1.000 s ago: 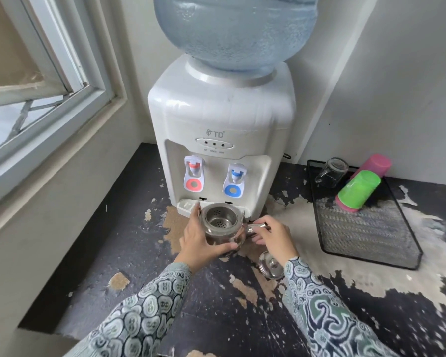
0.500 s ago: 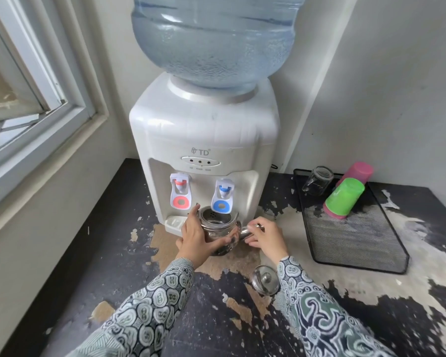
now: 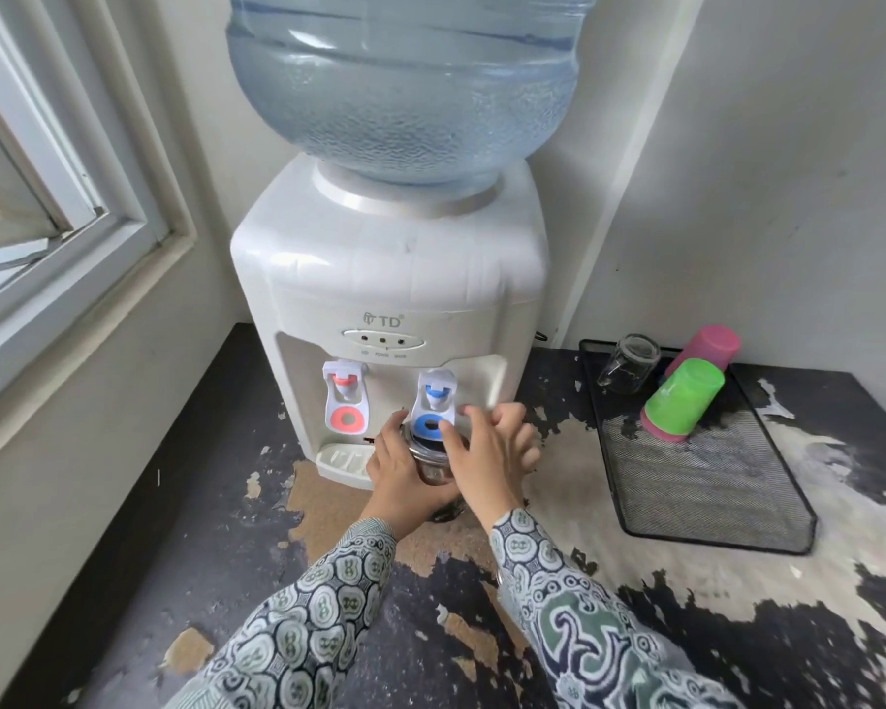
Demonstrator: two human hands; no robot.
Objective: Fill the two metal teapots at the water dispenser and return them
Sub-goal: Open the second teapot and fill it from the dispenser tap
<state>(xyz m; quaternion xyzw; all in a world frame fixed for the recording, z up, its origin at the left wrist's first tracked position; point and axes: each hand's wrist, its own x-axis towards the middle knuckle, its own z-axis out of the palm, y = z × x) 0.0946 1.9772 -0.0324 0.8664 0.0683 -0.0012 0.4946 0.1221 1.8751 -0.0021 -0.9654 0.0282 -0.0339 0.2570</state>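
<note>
A white water dispenser (image 3: 395, 278) with a big blue bottle (image 3: 405, 79) stands in the corner of the worn dark counter. It has a red tap (image 3: 345, 404) and a blue tap (image 3: 434, 409). A metal teapot (image 3: 433, 460) sits under the blue tap, mostly hidden by my hands. My left hand (image 3: 405, 481) grips the teapot's body from the left. My right hand (image 3: 489, 452) is off the handle, fingers spread, with its fingertips at the blue tap's lever. The teapot's lid is hidden behind my right arm. No second teapot is in view.
A black mesh tray (image 3: 707, 483) lies to the right, holding an upturned glass (image 3: 627, 363), a pink cup (image 3: 709, 345) and a green cup (image 3: 686, 396). A white drip tray (image 3: 341, 460) sits under the red tap. A window frame (image 3: 73, 237) runs along the left wall.
The teapot has moved forward under the blue tap. My right hand has let go of the handle and risen to the blue tap lever. The view has tilted up.
</note>
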